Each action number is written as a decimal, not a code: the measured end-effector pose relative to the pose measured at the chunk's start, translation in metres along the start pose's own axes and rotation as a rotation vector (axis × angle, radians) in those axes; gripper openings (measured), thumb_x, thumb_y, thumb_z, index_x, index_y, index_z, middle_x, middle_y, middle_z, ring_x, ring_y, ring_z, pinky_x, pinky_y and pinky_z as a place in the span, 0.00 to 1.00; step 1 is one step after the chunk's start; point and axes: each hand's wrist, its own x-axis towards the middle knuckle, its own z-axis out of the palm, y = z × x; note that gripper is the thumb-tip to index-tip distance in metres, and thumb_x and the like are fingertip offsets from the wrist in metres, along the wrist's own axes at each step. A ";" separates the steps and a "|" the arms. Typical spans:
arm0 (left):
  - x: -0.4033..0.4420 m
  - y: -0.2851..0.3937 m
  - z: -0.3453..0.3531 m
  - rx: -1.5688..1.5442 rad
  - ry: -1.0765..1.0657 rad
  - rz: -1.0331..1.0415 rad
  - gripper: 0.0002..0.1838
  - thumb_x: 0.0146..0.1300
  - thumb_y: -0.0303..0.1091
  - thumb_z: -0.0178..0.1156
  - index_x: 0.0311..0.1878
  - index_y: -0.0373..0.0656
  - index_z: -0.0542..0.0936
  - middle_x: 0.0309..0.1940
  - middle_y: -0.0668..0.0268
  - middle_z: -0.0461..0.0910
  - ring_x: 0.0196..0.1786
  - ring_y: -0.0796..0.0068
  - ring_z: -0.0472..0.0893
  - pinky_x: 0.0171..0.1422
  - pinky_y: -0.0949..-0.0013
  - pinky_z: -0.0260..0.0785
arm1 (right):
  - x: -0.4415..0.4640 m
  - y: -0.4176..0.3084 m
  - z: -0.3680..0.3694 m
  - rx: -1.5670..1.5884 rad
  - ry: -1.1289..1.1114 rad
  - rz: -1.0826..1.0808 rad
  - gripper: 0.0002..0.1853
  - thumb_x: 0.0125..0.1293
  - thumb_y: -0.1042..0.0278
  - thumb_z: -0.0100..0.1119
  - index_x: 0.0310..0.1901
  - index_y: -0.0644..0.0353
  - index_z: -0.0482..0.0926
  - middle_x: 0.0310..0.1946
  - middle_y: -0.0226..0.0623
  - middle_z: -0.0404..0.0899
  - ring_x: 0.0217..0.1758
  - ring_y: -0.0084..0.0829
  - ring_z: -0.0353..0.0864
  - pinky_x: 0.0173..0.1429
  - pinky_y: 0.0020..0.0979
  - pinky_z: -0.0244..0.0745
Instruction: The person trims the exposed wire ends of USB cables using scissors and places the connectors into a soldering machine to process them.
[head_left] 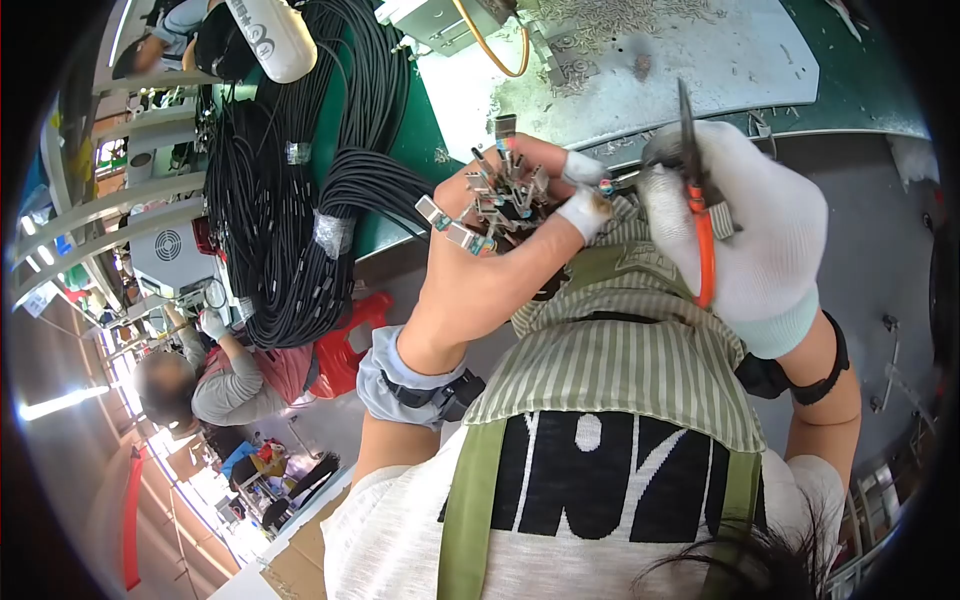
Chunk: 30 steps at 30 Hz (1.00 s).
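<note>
On the green worktop lie black cables; by its edge, the gloved right hand and the left hand have closed grips, respectively on an orange-handled tool and a bunch of metal connectors.

Through the head-worn camera I look forward and down, close over the left hand and right hand, white board at one o'clock, shirt at five.
</note>
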 end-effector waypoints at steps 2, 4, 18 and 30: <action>-0.001 0.000 0.004 0.033 0.063 0.009 0.09 0.55 0.20 0.65 0.38 0.36 0.77 0.29 0.72 0.78 0.30 0.89 0.74 0.33 0.84 0.67 | 0.005 -0.005 -0.007 -0.137 -0.009 -0.105 0.14 0.49 0.72 0.63 0.41 0.60 0.78 0.24 0.39 0.77 0.27 0.34 0.79 0.36 0.28 0.77; -0.001 0.000 0.008 0.103 0.177 0.029 0.10 0.53 0.21 0.66 0.37 0.36 0.77 0.28 0.72 0.78 0.29 0.90 0.73 0.34 0.84 0.66 | 0.008 -0.009 -0.011 -0.415 -0.013 -0.310 0.14 0.49 0.72 0.63 0.41 0.58 0.79 0.25 0.36 0.77 0.29 0.35 0.79 0.38 0.29 0.77; 0.005 -0.021 0.020 0.277 0.150 0.512 0.12 0.49 0.17 0.60 0.39 0.37 0.75 0.32 0.68 0.78 0.28 0.87 0.72 0.34 0.82 0.66 | -0.006 0.008 -0.009 0.027 -0.287 -0.055 0.11 0.55 0.75 0.60 0.41 0.64 0.79 0.18 0.35 0.74 0.18 0.32 0.72 0.26 0.26 0.68; -0.002 -0.011 0.007 0.423 -0.016 0.634 0.18 0.47 0.16 0.58 0.45 0.35 0.73 0.32 0.66 0.78 0.29 0.87 0.73 0.35 0.82 0.66 | -0.011 -0.005 0.003 0.191 -0.175 -0.040 0.10 0.56 0.75 0.60 0.40 0.66 0.80 0.20 0.39 0.75 0.17 0.26 0.71 0.25 0.24 0.67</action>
